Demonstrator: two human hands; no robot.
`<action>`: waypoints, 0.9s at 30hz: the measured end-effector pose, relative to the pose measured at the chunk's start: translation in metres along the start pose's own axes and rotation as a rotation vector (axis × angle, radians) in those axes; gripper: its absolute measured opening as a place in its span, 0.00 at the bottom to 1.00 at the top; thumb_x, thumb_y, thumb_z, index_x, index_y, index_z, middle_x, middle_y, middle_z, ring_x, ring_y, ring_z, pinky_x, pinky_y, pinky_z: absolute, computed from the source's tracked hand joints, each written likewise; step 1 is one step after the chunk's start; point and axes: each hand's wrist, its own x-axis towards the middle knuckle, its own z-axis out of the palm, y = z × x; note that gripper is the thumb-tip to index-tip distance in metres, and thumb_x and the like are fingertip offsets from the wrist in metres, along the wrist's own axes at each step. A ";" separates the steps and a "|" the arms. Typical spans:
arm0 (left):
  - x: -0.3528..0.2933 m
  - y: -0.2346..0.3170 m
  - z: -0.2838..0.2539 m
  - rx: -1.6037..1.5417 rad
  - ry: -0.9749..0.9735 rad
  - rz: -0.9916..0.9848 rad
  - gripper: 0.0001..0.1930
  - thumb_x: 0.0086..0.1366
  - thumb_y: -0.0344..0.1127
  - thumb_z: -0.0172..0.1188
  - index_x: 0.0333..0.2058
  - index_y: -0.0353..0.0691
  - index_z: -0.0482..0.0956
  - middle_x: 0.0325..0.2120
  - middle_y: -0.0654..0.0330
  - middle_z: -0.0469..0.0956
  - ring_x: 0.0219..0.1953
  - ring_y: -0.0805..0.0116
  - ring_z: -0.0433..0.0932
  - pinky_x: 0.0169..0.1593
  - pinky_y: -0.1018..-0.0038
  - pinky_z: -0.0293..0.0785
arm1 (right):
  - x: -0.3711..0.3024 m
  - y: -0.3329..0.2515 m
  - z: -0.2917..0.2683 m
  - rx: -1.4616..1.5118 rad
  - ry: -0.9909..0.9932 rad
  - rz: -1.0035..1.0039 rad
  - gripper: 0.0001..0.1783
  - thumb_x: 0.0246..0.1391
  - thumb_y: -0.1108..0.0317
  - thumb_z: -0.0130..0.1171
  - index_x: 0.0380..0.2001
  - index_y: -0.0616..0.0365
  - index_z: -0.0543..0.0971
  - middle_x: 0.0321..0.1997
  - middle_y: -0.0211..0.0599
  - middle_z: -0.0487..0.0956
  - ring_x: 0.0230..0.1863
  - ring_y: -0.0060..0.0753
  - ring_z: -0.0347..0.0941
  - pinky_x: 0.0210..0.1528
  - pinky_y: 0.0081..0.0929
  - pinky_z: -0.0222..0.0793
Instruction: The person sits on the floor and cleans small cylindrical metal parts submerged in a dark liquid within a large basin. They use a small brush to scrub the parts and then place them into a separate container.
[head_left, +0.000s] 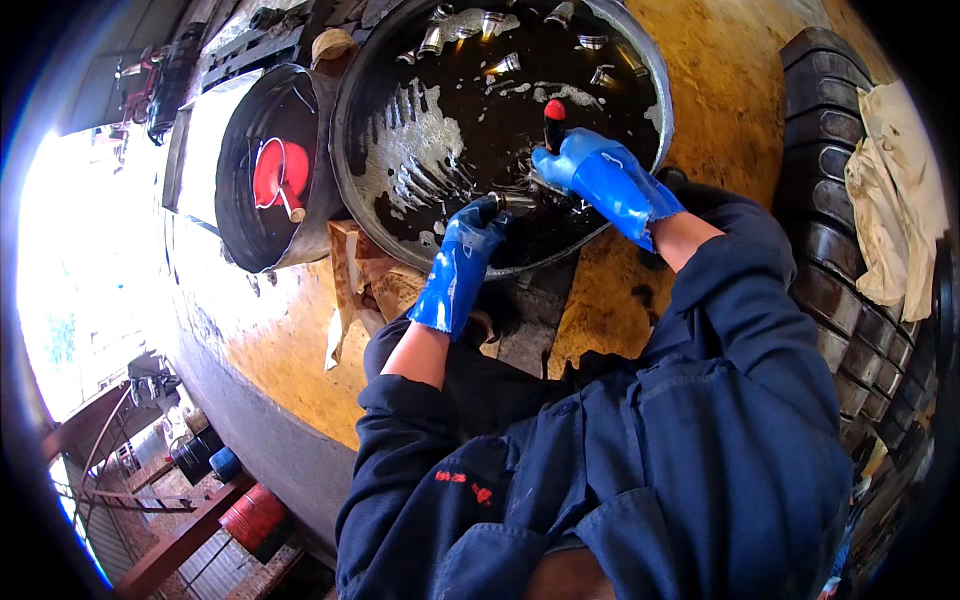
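Observation:
Over a wide round metal tub [343,150] of dark, foamy liquid, I work with both hands in blue rubber gloves. My left hand [466,246] is closed round a shiny metal cylindrical part [515,201] low at the near side of the tub. To its right, my right hand [598,178] grips a tool with a black handle [555,124] and a red end that points up and away from me. The tool's working end is hidden at the liquid, close to the metal part. Several similar metal parts [505,64] lie in the liquid toward the far side.
Left of the tub stands a dark metal drum [232,170] with a red dipper [280,172] inside. A torn cardboard box [346,270] sits between them and me. On the right is a row of dark metal blocks [822,150] with a beige cloth [895,190] over it.

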 end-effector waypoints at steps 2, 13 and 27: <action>-0.002 -0.001 -0.002 0.090 -0.026 -0.063 0.16 0.65 0.34 0.72 0.49 0.34 0.84 0.41 0.59 0.87 0.43 0.74 0.81 0.50 0.72 0.79 | 0.005 0.012 0.002 0.301 -0.043 -0.118 0.28 0.61 0.41 0.61 0.42 0.57 0.85 0.39 0.45 0.86 0.41 0.37 0.81 0.50 0.36 0.73; -0.011 0.048 -0.031 -0.005 -0.303 -0.156 0.21 0.68 0.45 0.69 0.50 0.33 0.84 0.35 0.59 0.86 0.37 0.71 0.80 0.45 0.73 0.77 | -0.013 0.002 0.000 0.157 -0.122 0.007 0.29 0.58 0.39 0.59 0.45 0.53 0.84 0.39 0.44 0.86 0.42 0.43 0.82 0.50 0.40 0.74; 0.002 0.028 -0.013 -0.080 -0.050 -0.139 0.17 0.69 0.45 0.70 0.41 0.33 0.87 0.30 0.66 0.82 0.32 0.75 0.75 0.38 0.76 0.73 | -0.005 0.005 -0.001 0.588 -0.073 -0.202 0.31 0.60 0.38 0.60 0.44 0.58 0.86 0.40 0.41 0.86 0.43 0.36 0.81 0.51 0.35 0.73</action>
